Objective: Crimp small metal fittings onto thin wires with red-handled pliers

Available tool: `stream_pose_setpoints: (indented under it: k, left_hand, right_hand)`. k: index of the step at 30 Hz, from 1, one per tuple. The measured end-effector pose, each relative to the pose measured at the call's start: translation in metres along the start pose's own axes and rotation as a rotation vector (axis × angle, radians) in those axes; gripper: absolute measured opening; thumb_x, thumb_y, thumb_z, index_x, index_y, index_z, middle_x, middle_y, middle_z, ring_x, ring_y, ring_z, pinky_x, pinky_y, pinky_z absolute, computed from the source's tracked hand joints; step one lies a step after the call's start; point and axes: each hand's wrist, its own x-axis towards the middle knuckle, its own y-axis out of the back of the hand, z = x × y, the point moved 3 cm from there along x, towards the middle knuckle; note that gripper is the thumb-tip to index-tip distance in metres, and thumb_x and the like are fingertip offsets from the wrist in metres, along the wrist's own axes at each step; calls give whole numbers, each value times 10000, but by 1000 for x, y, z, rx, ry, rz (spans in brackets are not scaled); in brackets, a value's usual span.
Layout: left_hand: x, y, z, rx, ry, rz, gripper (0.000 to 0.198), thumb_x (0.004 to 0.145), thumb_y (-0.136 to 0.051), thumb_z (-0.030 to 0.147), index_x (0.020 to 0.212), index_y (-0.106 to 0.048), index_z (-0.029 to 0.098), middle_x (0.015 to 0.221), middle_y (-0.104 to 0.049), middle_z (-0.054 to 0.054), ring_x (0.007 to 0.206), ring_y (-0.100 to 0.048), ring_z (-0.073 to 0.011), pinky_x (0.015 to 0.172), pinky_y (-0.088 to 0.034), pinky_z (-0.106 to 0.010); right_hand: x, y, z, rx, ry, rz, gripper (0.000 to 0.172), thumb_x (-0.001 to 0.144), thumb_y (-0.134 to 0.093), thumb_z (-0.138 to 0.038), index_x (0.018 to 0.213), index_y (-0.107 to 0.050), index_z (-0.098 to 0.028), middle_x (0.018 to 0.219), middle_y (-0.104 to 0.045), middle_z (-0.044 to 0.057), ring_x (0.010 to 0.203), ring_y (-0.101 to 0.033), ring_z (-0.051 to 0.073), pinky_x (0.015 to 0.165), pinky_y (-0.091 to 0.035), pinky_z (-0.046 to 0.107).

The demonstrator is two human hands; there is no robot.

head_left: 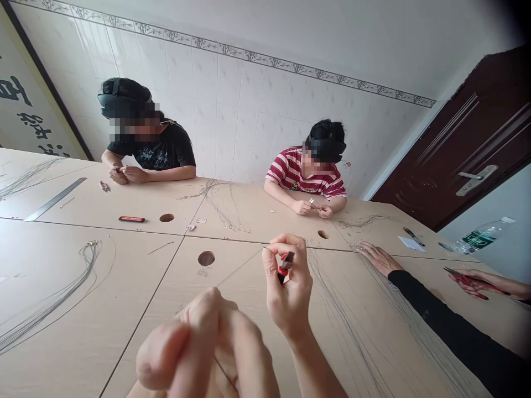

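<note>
Close to the camera, at the bottom, my left hand (207, 345) is closed with thumb and finger pinched together at the end of a thin wire (243, 270). The wire runs up and right to the fingertips of my right hand (290, 282), which pinch its other visible end. A small pair of pliers (284, 270) with red-and-black handles sits in my right hand's curled fingers, its dark head pointing up. Most of the handles are hidden by the palm. Both hands are held above the wooden table (174, 293).
Bundles of thin wires (78, 276) lie on the left, and more wires (344, 315) on the right. Across the table two people handle small items. At right, a black-sleeved arm (431, 309) reaches in; a hand there holds red-handled pliers (473, 279). A table hole (206, 258) lies ahead.
</note>
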Motion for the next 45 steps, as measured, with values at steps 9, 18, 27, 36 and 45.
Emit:
stream_pose_setpoints:
  k: [9,18,27,36,45]
  left_hand:
    - [33,30,29,-868,-215,528,409,1024,-297,145,1080,-700,113,1272,-658,-120,760,-688,-35,607,-544,-50]
    - [41,35,15,0,-59,509,194,893,-637,327,877,-740,163,504,-581,43,362,-314,-1,333,-257,-94]
    - [38,36,14,460,-173,449,133,886,-584,289,908,-684,204,555,-465,60,494,-363,-69,447,-297,-189]
    - [32,41,14,613,-167,495,97,864,-600,275,827,-652,202,704,-645,-6,602,-520,-108,475,-359,-201]
    - [31,44,13,666,-160,490,126,876,-586,284,788,-629,204,661,-592,11,554,-444,-92,464,-345,-202]
  right_hand:
    - [-3,-4,-6,-57,245,91,203,887,-484,-41,929,-511,-237,956,-506,42,876,-536,164,618,-459,281]
    - [-2,-6,-5,-52,279,13,225,886,-494,-32,960,-515,-243,958,-500,41,899,-550,167,713,-514,325]
    - [2,-4,-2,3,199,-99,196,891,-519,-49,932,-515,-240,938,-522,26,866,-537,150,690,-467,280]
    - [4,-3,1,48,61,-250,138,916,-536,-115,866,-488,-235,902,-532,7,785,-518,129,609,-403,239]
    - [4,-1,3,61,-2,-300,119,915,-543,-138,862,-489,-229,923,-527,11,793,-508,126,633,-411,236]
